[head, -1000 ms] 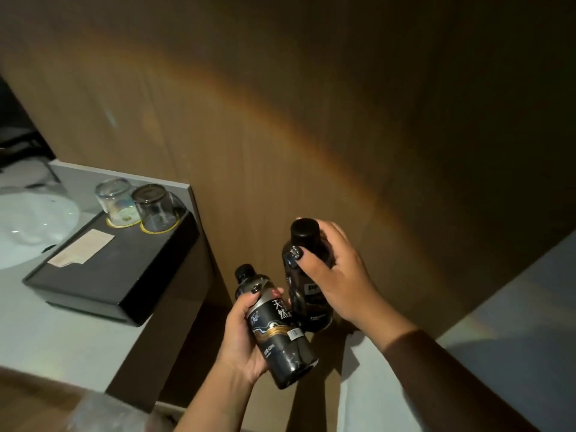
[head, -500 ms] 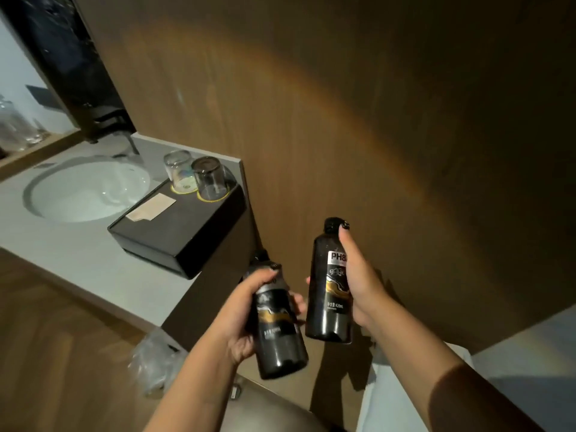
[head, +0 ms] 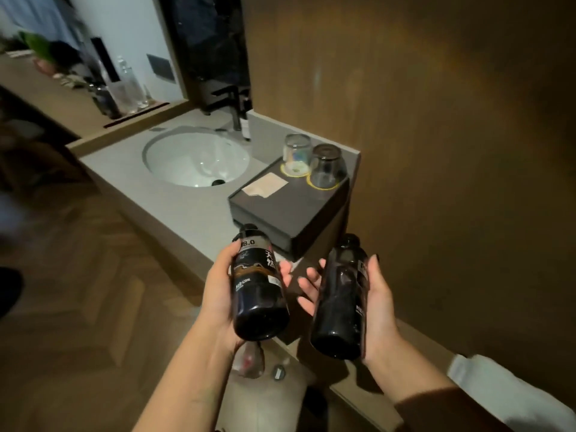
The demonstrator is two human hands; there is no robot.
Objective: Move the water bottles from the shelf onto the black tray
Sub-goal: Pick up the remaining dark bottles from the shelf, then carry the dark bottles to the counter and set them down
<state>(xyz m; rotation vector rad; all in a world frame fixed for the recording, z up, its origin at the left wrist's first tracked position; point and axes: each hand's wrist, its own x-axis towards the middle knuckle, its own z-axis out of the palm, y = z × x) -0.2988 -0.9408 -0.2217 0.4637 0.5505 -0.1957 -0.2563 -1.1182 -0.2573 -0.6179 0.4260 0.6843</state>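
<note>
A: Your left hand point(head: 218, 294) grips one water bottle point(head: 258, 291), your right hand point(head: 377, 307) the other bottle point(head: 341, 302), both short of the counter's near corner.

B: Careful at the black tray point(head: 280, 210): the upturned glasses point(head: 313, 162) crowd its far end, and you could knock them.

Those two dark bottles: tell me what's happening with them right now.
A person holds one dark bottle in each hand: the left hand grips the labelled bottle, the right hand the other bottle. Both are in the air just short of the black tray on the counter, which carries two upturned glasses. Neither is on it yet.
</note>
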